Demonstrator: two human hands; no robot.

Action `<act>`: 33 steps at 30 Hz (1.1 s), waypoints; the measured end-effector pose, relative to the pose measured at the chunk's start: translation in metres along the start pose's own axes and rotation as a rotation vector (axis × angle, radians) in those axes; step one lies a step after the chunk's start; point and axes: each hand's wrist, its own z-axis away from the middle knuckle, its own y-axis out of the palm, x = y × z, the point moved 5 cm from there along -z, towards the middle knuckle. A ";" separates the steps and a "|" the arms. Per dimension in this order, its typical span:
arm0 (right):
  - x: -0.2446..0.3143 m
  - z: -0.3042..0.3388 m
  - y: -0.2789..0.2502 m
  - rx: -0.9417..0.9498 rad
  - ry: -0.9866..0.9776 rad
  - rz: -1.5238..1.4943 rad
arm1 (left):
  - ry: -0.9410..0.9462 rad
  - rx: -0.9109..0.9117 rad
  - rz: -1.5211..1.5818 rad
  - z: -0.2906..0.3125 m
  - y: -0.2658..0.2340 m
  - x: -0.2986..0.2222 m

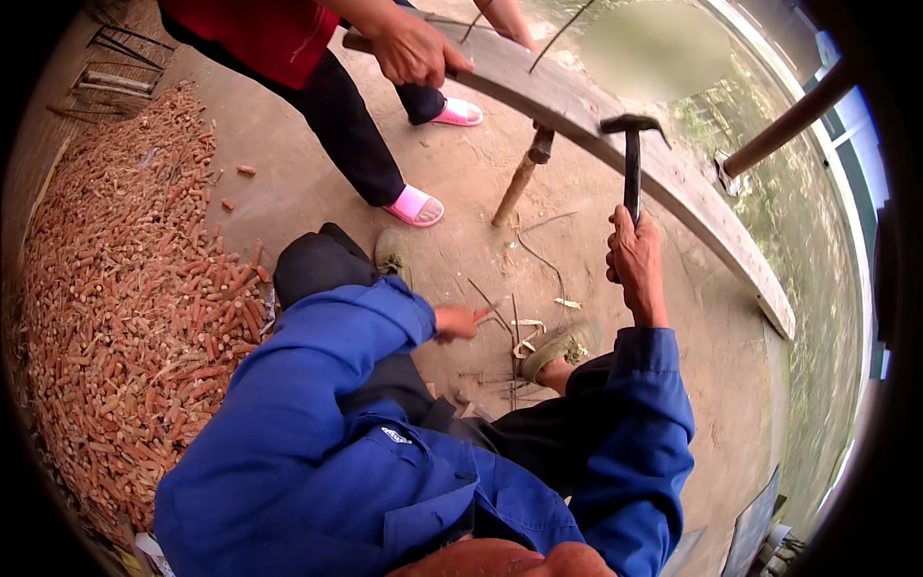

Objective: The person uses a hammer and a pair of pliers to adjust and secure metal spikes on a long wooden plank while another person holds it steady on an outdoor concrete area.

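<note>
My right hand (pixel 635 258) is closed around the dark handle of a claw hammer (pixel 632 168). The hammer's head overlaps a long wooden board (pixel 707 202); I cannot tell whether they touch. Thin rods (pixel 562 37) stick up from the board's far part. Low between my knees, my left hand (pixel 455 324) is closed, with a small reddish, blurred thing at its fingertips. Close to it, several thin metal rods (pixel 514 332) lie on the ground. Another person's hand (pixel 409 46) grips the board's far left end.
A round wooden piece (pixel 519 183) with a dark top stands under the board. Corn cobs (pixel 125 337) lie heaped along the left. The other person's pink slippers (pixel 415 206) are just ahead of me. A brown pole (pixel 788 120) slants in at the right.
</note>
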 end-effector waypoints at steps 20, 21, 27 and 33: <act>0.014 0.000 -0.033 -0.039 0.038 -0.115 | 0.124 0.879 0.138 0.010 0.181 0.006; 0.017 0.000 -0.030 -0.042 0.028 -0.114 | 0.266 0.895 0.143 -0.007 0.189 0.015; 0.013 -0.008 -0.035 -0.129 -0.008 -0.092 | 0.214 1.039 -0.043 -0.031 0.227 0.025; -0.001 -0.024 -0.022 -0.153 -0.091 -0.050 | 0.281 1.000 -0.183 -0.045 0.258 0.036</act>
